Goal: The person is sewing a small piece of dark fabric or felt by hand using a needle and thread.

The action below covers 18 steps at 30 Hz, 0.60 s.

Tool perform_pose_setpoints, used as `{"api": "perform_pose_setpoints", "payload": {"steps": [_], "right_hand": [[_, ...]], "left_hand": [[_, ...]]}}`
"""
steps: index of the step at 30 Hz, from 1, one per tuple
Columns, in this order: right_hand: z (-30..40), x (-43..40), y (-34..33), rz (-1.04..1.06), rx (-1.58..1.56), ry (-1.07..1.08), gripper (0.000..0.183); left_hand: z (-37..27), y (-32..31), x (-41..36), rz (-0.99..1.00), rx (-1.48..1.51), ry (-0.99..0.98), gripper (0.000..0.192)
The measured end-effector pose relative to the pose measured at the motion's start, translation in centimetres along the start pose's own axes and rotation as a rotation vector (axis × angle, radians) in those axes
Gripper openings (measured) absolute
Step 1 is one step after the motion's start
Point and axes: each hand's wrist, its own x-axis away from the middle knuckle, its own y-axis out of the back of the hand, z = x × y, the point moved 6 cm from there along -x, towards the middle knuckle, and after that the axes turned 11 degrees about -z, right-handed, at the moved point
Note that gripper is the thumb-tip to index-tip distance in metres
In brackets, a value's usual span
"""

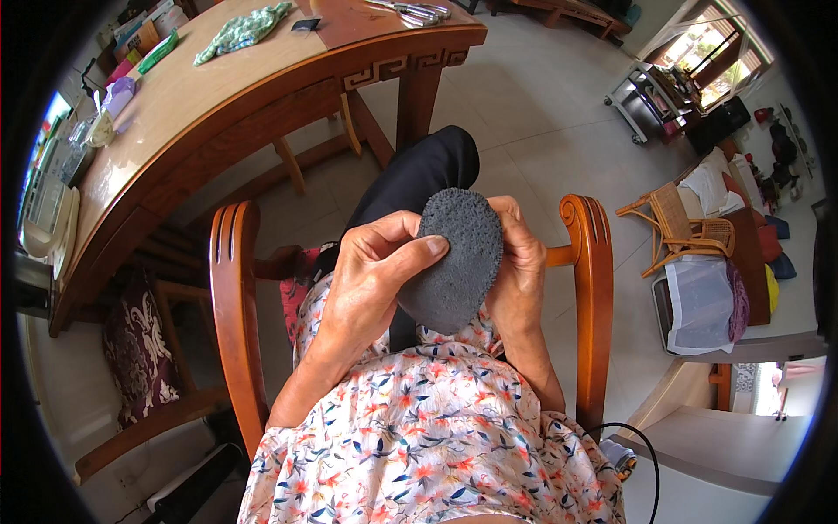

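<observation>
A dark grey oval piece (461, 262), like a slipper sole with a stitched rim, is held up above my lap. My left hand (370, 268) grips its left side, the thumb pressed flat on the face towards me. At its right edge, my right hand (520, 262) holds it with curled fingers; part of that hand is hidden behind the piece. The back of the piece cannot be seen. Below it are my black-clothed leg (419, 170) and floral shirt (425, 419).
Wooden chair arms (236, 314) (592, 314) flank me. Ahead on the left, a wooden table (196, 124) bears a green patterned cloth (243, 33), scissors (416, 12) and a bowl (101, 129). A rattan chair (681, 226) and a wheeled cart (648, 105) stand on the right.
</observation>
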Motion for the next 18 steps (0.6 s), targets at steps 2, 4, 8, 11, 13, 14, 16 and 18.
{"api": "perform_pose_setpoints", "payload": {"steps": [2, 4, 8, 11, 13, 14, 16, 18], "right_hand": [[0.3, -0.1, -0.2, -0.016, 0.011, -0.026, 0.032], [0.6, -0.1, -0.7, -0.027, 0.037, -0.077, 0.029], [1.0, -0.1, -1.2, -0.068, 0.011, -0.195, 0.022], [1.0, 0.1, -0.6, -0.14, -0.023, -0.188, 0.019], [2.1, -0.6, -0.5, -0.199, 0.101, -0.039, 0.019], [3.1, -0.8, -0.4, -0.26, 0.227, 0.113, 0.019], [5.7, -0.8, 0.5, -0.295, 0.537, 0.485, 0.015], [7.4, -0.4, -0.8, -0.139, 0.747, 0.695, 0.015]], "left_hand": [[-0.1, -0.1, 0.1, -0.004, 0.003, 0.005, 0.008], [0.0, 0.0, 0.1, -0.009, 0.006, 0.01, 0.008], [-0.1, 0.0, 0.1, -0.008, -0.003, -0.001, 0.007], [-0.1, -0.1, 0.1, -0.019, -0.045, -0.031, 0.007], [0.0, 0.3, 0.0, -0.034, -0.082, -0.064, 0.007], [0.0, 0.6, 0.0, -0.059, -0.133, -0.091, 0.008], [0.1, 0.7, 0.0, -0.083, -0.181, -0.115, 0.008], [-0.3, 0.5, 0.0, -0.11, -0.195, -0.196, 0.009]]}}
